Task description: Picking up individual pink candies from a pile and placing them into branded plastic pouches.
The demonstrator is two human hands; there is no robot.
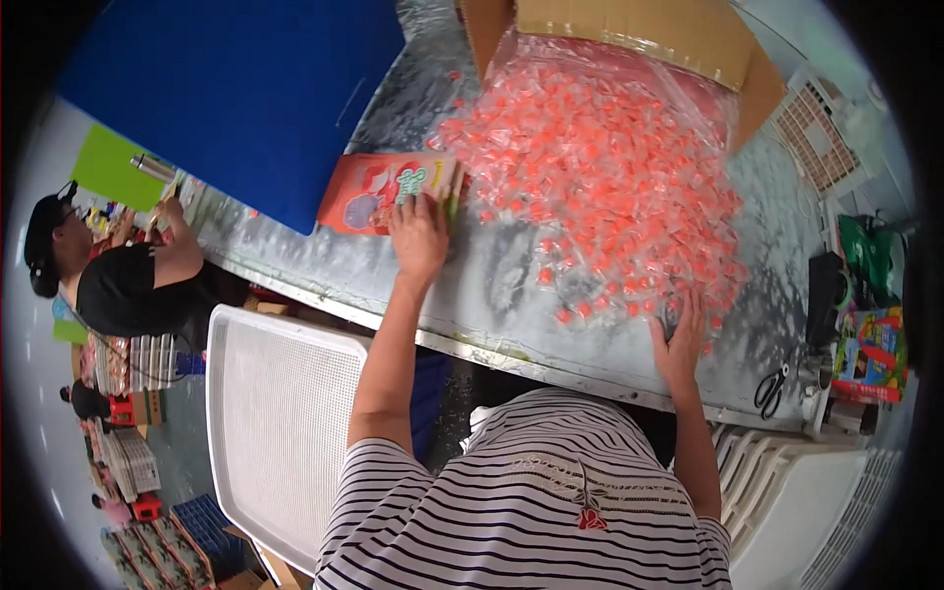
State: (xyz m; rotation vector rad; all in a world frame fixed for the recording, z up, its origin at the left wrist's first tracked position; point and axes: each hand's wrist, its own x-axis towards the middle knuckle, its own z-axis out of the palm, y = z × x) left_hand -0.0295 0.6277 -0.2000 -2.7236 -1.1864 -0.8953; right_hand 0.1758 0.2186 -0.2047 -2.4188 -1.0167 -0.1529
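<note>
Nearest, a white perforated tray [280, 423] stands below the metal table [511, 295] edge. On the table, the right hand [680, 344] lies flat with fingers spread at the near edge of the heap of small orange-wrapped pieces [610, 187]; the left hand [421, 236] presses flat, holding nothing, on a stack of orange printed cards [379, 192] beside the heap. Judged: gathering pieces at the cards; next likely needs a small batch drawn clear. Farther: cardboard box [629, 29], blue board [246, 98].
</note>
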